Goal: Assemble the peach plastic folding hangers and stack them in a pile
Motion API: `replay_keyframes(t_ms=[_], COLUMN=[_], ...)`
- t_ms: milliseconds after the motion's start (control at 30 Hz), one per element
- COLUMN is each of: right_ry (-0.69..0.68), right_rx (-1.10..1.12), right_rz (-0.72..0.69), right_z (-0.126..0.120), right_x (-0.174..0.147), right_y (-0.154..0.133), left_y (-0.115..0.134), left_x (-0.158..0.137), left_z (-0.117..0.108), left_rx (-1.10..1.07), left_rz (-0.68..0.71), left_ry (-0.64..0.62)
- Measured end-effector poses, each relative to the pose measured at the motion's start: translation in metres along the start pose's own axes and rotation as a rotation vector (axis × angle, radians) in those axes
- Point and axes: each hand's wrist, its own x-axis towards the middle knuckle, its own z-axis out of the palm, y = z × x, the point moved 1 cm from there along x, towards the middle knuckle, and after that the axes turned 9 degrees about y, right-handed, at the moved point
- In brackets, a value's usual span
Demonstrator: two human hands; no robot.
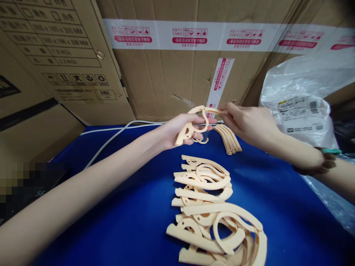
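Hanger (181, 137), one, cream, hooked, apparently plastic: held up off the tabletop (116, 207), above its far edge, before the boxes. Left hand (173, 129), grip closed about the hanger's holed body, fingers behind and beneath it, palm turned inward; the hold seems meant to steady the body while leaving its upper curve and hook exposed. Right hand (246, 118), grip pinching the outer end of a curved strip (212, 110), thumb against fingertips; the strip's inner end appears to meet the hanger's top, and a hold so far out probably leaves that meeting point unobstructed. Whether the two are joined cannot be told. Hook piece (204, 141), one, loose, on the tabletop just beyond the left hand's fingers, partly hidden. Spare strips (227, 140), several, lying side by side below the right hand, likely ranged this way for easy picking. Heap of hangers (219, 210), overlapping, nearest the wearer, straight ends to the left and bends to the right, presumably laid alike to save room. White cable (135, 121), along the far edge, behind the work. Cardboard box (166, 74), taped, upright at the back. Plastic bag (296, 85), labelled, slumped at right, beyond the right hand.
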Motion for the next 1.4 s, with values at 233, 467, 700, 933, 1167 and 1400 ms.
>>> replay_keyframes(t_ms=[233,467,700,933,1167,1400], right_ry=[-0.371,-0.495,-0.559,-0.561,-0.627,-0.51], right_rx=[0.269,-0.004,-0.016,-0.078,-0.087,-0.021], right_rz=[0.026,0.366,0.304,0.234,0.232,0.229], right_z=[0.019,0.051,0.058,0.047,0.043,0.056], right_x=[0.005,-0.008,-0.021,-0.02,-0.017,-0.018], right_y=[0.019,0.065,0.05,0.025,0.013,0.013], left_y=[-0.01,-0.009,-0.006,-0.009,-0.009,-0.009], left_x=[0.006,0.005,0.002,-0.003,-0.004,-0.005], left_z=[-0.001,-0.016,-0.007,-0.005,-0.003,-0.002], left_rx=[0.9,0.973,0.978,0.913,0.893,0.896], left_rz=[0.236,0.142,0.083,0.042,0.061,0.064], left_ry=[0.304,0.443,0.416,0.421,0.388,0.371])
